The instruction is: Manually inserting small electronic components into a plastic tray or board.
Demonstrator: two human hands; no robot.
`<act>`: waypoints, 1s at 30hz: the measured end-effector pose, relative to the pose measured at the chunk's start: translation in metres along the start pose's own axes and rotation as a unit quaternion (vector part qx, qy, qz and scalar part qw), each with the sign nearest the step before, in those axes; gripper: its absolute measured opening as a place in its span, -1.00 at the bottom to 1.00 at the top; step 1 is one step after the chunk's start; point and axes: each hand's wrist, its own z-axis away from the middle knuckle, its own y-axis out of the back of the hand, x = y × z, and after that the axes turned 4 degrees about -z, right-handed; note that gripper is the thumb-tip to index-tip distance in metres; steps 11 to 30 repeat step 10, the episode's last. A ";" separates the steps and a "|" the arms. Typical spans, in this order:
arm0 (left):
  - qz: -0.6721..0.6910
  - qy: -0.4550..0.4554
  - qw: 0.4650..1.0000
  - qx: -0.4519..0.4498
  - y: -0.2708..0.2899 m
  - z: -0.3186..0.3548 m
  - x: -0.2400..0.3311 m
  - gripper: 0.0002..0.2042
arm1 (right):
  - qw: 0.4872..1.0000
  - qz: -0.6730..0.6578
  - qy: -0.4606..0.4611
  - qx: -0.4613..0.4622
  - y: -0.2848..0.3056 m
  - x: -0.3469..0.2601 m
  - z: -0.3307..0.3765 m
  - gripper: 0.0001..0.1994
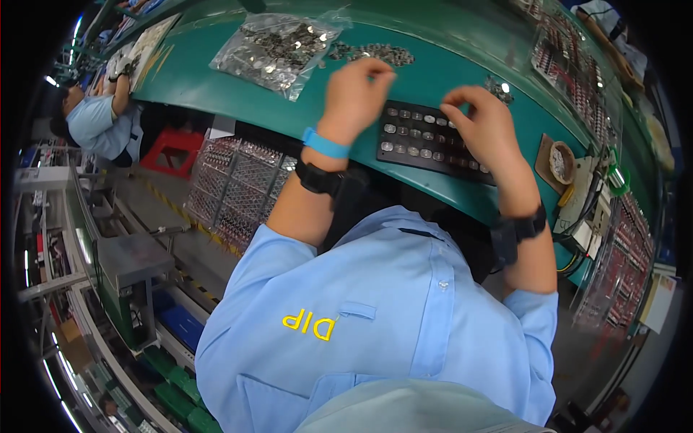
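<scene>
On the green table, a black tray [433,164] lies in front of me, with rows of slots holding small silvery metal parts. My right hand [482,123] is over the tray's right side, its thumb and fingers pinched close above the back row; anything between the fingertips is too small to make out. My left hand [354,99] hovers left of the tray with curled fingers drawn together, close to a loose pile of small metal parts [390,55]; its fingertips hide whatever they may hold. Behind that hand lies a clear plastic bag [271,52] full of silvery parts.
A smaller heap of parts [498,88] lies behind my right hand. To the right are a round tan dish [561,162] and a green spool [619,179]. Clear trays of components [570,79] stand beyond. Left are a red stool [173,150] and a co-worker [105,126].
</scene>
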 end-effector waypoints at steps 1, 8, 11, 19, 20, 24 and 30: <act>-0.001 0.002 1.000 0.004 0.011 -0.007 -0.019 -0.75 | 0.999 0.017 0.028 -0.033 -0.011 -0.005 -0.018 -0.83; -0.069 0.101 0.992 -0.009 0.012 -0.018 -0.072 -0.79 | 0.989 0.091 -0.015 -0.114 -0.129 0.002 -0.109 -0.76; -0.095 0.127 0.987 0.030 0.036 -0.009 -0.087 -0.79 | 0.989 0.087 -0.016 -0.122 -0.140 0.014 -0.122 -0.74; -0.095 0.127 0.987 0.030 0.036 -0.009 -0.087 -0.79 | 0.989 0.087 -0.016 -0.122 -0.140 0.014 -0.122 -0.74; -0.095 0.127 0.987 0.030 0.036 -0.009 -0.087 -0.79 | 0.989 0.087 -0.016 -0.122 -0.140 0.014 -0.122 -0.74; -0.095 0.127 0.987 0.030 0.036 -0.009 -0.087 -0.79 | 0.989 0.087 -0.016 -0.122 -0.140 0.014 -0.122 -0.74; -0.095 0.127 0.987 0.030 0.036 -0.009 -0.087 -0.79 | 0.989 0.087 -0.016 -0.122 -0.140 0.014 -0.122 -0.74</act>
